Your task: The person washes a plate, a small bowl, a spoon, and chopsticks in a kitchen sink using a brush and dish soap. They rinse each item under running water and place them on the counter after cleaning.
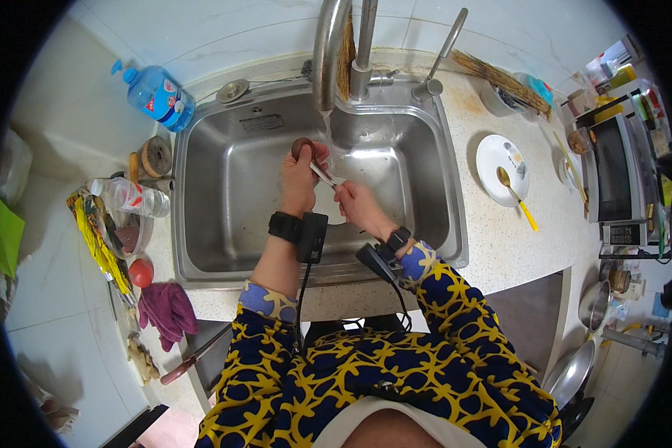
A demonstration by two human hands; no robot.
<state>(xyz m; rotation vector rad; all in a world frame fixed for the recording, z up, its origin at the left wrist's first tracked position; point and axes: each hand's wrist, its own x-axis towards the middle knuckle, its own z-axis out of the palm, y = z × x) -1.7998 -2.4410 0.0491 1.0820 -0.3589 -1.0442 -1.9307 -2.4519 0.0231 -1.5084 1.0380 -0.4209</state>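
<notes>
My left hand (299,178) is over the stainless steel sink (229,235), closed around a long utensil with a rounded brown end (302,147). Its light handle (323,175) slants down to my right hand (358,203), whose fingers grip the other end. What kind of utensil it is, I cannot tell. A thin stream of water (328,126) runs from the faucet spout (325,67) just beside my left fingers. Beneath both hands a white round dish (329,204) shows in part on the sink's bottom. Both wrists wear black straps with small cabled devices.
On the right counter lies a white plate (490,179) holding a yellow-handled spoon (518,199). A blue pump bottle (159,98), a clear plastic bottle (134,197), a tomato (141,273) and a purple cloth (168,313) line the left side. A microwave oven (619,168) stands far right.
</notes>
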